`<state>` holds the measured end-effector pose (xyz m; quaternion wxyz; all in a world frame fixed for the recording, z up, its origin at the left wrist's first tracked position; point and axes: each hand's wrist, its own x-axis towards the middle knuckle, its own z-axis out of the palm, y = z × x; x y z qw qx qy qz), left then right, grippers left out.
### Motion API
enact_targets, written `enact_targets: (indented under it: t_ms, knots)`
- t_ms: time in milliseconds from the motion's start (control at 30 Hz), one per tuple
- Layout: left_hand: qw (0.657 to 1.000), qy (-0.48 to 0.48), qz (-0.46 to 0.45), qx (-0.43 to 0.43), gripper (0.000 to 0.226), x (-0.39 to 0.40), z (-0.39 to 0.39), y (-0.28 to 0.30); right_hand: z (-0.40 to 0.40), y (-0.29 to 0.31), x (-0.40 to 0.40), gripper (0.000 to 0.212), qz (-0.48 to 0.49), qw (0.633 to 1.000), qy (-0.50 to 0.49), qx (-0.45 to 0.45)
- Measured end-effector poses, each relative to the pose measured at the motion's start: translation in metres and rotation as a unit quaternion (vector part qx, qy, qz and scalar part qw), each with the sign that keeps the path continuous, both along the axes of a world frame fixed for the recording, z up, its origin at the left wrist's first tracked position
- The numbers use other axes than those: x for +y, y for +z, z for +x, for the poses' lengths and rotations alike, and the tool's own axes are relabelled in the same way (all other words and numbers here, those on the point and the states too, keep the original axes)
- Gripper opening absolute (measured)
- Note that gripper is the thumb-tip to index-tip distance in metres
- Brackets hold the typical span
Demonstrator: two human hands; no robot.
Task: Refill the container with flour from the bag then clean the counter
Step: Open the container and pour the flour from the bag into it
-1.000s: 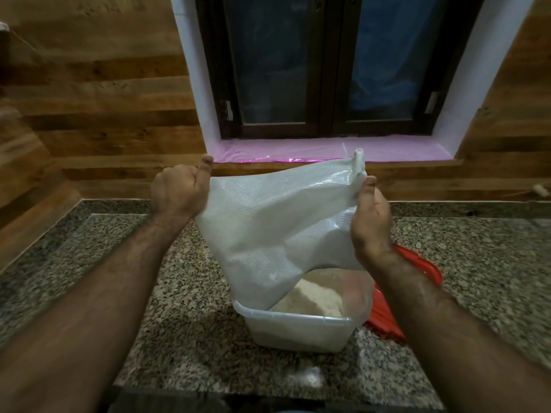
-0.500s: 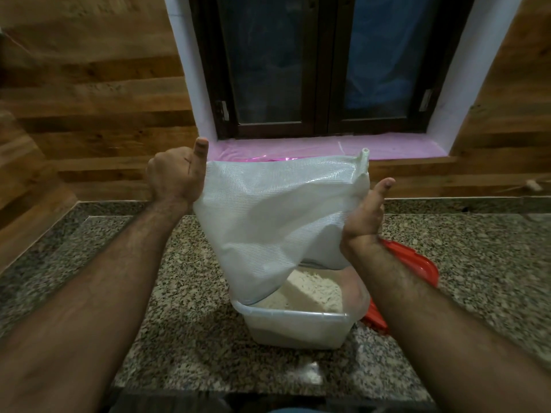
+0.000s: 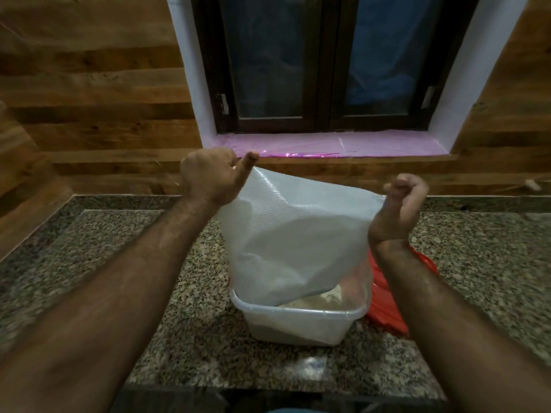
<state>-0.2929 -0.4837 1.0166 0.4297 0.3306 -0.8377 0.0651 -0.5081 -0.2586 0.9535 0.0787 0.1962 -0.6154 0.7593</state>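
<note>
A white woven flour bag (image 3: 286,234) hangs upside down over a clear plastic container (image 3: 298,321) on the granite counter (image 3: 113,248). My left hand (image 3: 213,174) grips the bag's upper left corner. My right hand (image 3: 399,207) pinches its upper right corner, slightly lower. The bag's mouth dips into the container, where pale flour (image 3: 316,299) shows at the near right. The bag looks slack and mostly flat.
A red lid (image 3: 387,302) lies on the counter just right of the container, partly under my right forearm. A pale smudge (image 3: 311,365) marks the counter near its front edge. Behind stand a wooden wall and a window with a pink sill (image 3: 328,144).
Both hands and the bag have dropped lower. My right hand has turned and slid to the bag's far right corner, stretching the top edge. The bag's mouth now covers more of the flour.
</note>
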Motion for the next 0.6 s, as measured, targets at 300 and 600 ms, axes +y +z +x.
enact_targets:
  t_ms: [300,600]
  knots:
    - [0.989,-0.021,0.099,0.111,0.067,0.022,-0.022,0.009,0.012,0.047,-0.024,0.100,0.490,0.733,0.056,0.468]
    - [0.962,-0.048,0.173,0.207,0.070,0.018,-0.012,0.007,0.018,0.064,-0.041,0.092,0.552,0.696,0.123,0.444]
